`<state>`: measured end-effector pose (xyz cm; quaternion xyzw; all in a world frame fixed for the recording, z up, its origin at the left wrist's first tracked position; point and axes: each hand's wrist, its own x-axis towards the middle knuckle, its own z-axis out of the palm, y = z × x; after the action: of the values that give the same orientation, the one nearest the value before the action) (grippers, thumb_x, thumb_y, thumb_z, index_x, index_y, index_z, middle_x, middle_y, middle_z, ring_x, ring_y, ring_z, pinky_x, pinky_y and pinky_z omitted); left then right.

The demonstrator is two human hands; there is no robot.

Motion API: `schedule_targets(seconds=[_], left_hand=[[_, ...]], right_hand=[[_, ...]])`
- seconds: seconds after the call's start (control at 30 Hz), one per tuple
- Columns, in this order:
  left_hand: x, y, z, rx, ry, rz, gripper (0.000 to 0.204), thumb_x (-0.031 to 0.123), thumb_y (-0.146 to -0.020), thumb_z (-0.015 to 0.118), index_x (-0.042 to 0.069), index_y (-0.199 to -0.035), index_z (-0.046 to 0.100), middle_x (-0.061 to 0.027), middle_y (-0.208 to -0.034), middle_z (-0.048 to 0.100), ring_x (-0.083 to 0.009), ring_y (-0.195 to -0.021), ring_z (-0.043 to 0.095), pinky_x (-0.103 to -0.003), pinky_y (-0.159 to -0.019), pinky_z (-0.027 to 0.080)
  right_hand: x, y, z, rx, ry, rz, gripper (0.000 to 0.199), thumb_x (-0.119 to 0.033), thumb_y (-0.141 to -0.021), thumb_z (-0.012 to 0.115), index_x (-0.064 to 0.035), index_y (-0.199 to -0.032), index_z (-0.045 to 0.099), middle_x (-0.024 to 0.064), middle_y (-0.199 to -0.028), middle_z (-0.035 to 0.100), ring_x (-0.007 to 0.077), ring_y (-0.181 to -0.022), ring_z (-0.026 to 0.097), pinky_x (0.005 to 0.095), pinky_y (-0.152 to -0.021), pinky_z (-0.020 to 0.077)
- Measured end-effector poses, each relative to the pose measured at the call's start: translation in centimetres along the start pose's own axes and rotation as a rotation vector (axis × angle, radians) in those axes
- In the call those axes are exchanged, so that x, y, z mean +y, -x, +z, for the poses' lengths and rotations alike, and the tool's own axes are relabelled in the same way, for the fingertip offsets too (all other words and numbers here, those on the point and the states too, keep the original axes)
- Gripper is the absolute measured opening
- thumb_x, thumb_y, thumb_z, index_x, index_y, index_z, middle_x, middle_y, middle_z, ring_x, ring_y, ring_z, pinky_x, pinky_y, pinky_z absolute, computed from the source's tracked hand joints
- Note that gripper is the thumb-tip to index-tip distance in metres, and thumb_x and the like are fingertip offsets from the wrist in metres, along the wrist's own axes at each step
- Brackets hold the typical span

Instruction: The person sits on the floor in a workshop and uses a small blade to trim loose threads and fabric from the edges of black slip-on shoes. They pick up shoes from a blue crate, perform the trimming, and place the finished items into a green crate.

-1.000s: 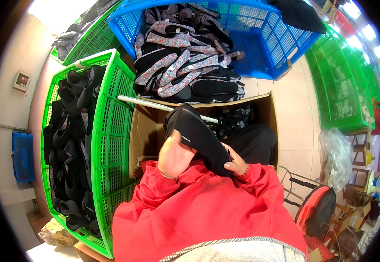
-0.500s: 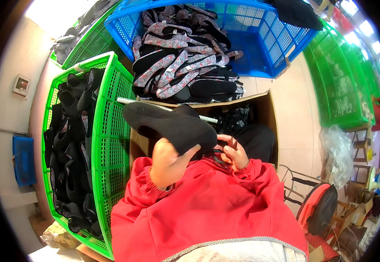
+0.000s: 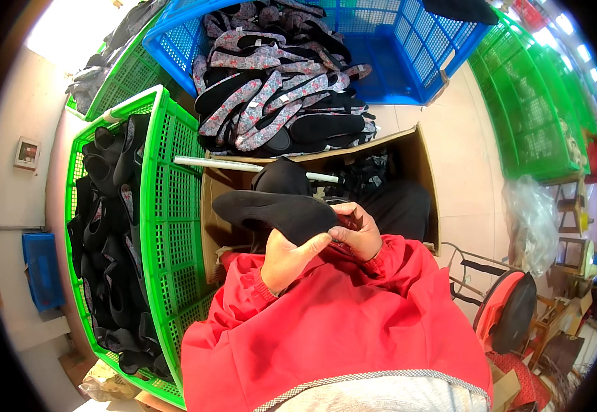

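My left hand grips a black slip-on shoe from below, its thumb pressed along the side. The shoe lies sideways over my lap, its opening on the underside left of the thumb. At the shoe's right end is my right hand, with fingers curled and thumb touching the edge. Something small and dark reddish shows between its fingers, too hidden to name. Below and beyond the shoe stands an open cardboard box with dark items inside. A white rod lies across the box.
A green crate of black shoes stands on my left. Ahead is a blue crate with a heap of floral-lined black slippers. Green crates, a clear plastic bag and a red-and-black round seat are at right.
The shoe has tilted and come down nearer my lap, its right end now against my right hand. Both hands have drawn closer together. The view has shifted slightly.
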<state>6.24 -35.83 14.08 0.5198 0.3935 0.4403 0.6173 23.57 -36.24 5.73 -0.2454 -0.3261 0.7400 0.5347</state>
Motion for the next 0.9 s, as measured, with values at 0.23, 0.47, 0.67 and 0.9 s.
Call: schedule_targets(seconds=[0.23, 0.47, 0.67, 0.9], left_hand=[[-1.5, 0.4, 0.2, 0.149, 0.222, -0.061, 0.017, 0.003, -0.091, 0.065, -0.001, -0.107, 0.063, -0.0024, -0.102, 0.064, -0.0122, -0.093, 0.058, -0.026, -0.086, 0.046], [-4.5, 0.4, -1.9, -0.021, 0.443, -0.186, 0.032, 0.000, -0.088, 0.064, -0.004, -0.119, 0.057, -0.0112, -0.114, 0.065, -0.0220, -0.108, 0.061, -0.035, -0.099, 0.045], [-4.6, 0.6, -2.8, -0.069, 0.510, -0.198, 0.031, -0.003, -0.086, 0.065, -0.002, -0.116, 0.059, -0.0087, -0.108, 0.066, -0.0196, -0.102, 0.062, -0.033, -0.094, 0.047], [-4.1, 1.0, -1.1, -0.164, -0.646, -0.089, 0.027, 0.014, -0.078, 0.073, 0.000, -0.099, 0.064, -0.0155, -0.087, 0.068, -0.0291, -0.081, 0.067, -0.037, -0.073, 0.052]], right_hand=[[0.8, 0.2, -0.1, -0.029, 0.009, -0.031, 0.039, 0.002, -0.086, 0.069, 0.0004, -0.122, 0.054, 0.0112, -0.127, 0.058, 0.0166, -0.114, 0.056, 0.0312, -0.099, 0.0440], [0.9, 0.5, -1.5, 0.025, -0.087, 0.101, 0.038, -0.012, -0.090, 0.068, 0.0006, -0.122, 0.053, 0.0121, -0.123, 0.060, 0.0174, -0.113, 0.057, 0.0327, -0.098, 0.0451], [0.3, 0.2, -0.9, -0.008, -0.055, 0.186, 0.042, -0.017, -0.093, 0.064, 0.0024, -0.127, 0.049, 0.0103, -0.124, 0.059, 0.0156, -0.109, 0.059, 0.0310, -0.094, 0.0471], [0.9, 0.0, -1.1, -0.017, 0.156, 0.317, 0.056, -0.043, -0.096, 0.057, -0.0011, -0.130, 0.046, 0.0043, -0.111, 0.057, 0.0090, -0.089, 0.055, 0.0242, -0.081, 0.0459]])
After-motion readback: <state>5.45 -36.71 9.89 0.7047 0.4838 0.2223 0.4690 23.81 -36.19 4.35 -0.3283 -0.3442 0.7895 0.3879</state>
